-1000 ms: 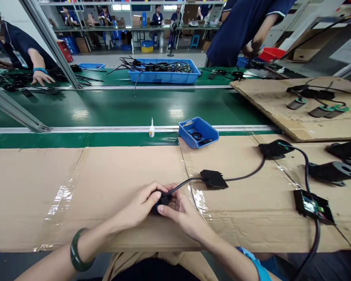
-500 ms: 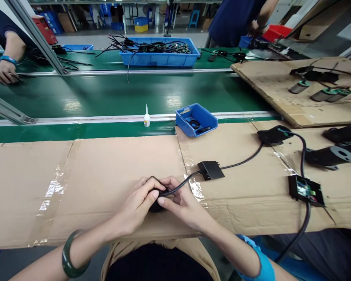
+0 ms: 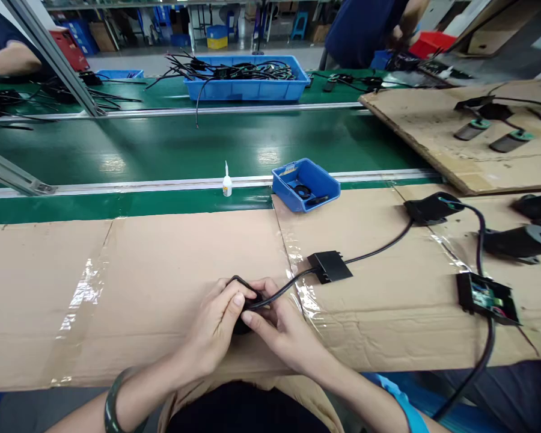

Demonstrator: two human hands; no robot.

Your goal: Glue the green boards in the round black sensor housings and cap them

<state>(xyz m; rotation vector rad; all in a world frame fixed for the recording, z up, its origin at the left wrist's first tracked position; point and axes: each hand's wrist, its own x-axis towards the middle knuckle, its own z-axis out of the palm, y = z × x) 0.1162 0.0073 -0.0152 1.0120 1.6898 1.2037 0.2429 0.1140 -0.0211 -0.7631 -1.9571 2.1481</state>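
Observation:
Near the front edge of the cardboard-covered table, my left hand (image 3: pixel 219 319) and my right hand (image 3: pixel 282 325) are closed around a small black part (image 3: pixel 241 326). Fingers cover most of it, so its exact kind is hidden. A black cable (image 3: pixel 293 281) runs from between my hands, over the right fingers, to a small black box (image 3: pixel 330 266) lying on the cardboard. From there more cable leads to a black housing (image 3: pixel 433 207), then to an open black box with a circuit board (image 3: pixel 487 297) at the right.
A blue bin (image 3: pixel 285 195) with black rings and a white dropper bottle (image 3: pixel 226 185) stand beyond the cardboard. Behind them runs a green conveyor belt (image 3: pixel 180 141). Black cylindrical housings (image 3: pixel 520 242) and a raised cardboard sheet (image 3: pixel 426 135) occupy the right. Two co-workers stand across the belt.
My hands keep their hold on the black part, with the fingers slightly shifted. The far-left co-worker's hand has left the belt. The view has shifted slightly, and objects at right appear farther right.

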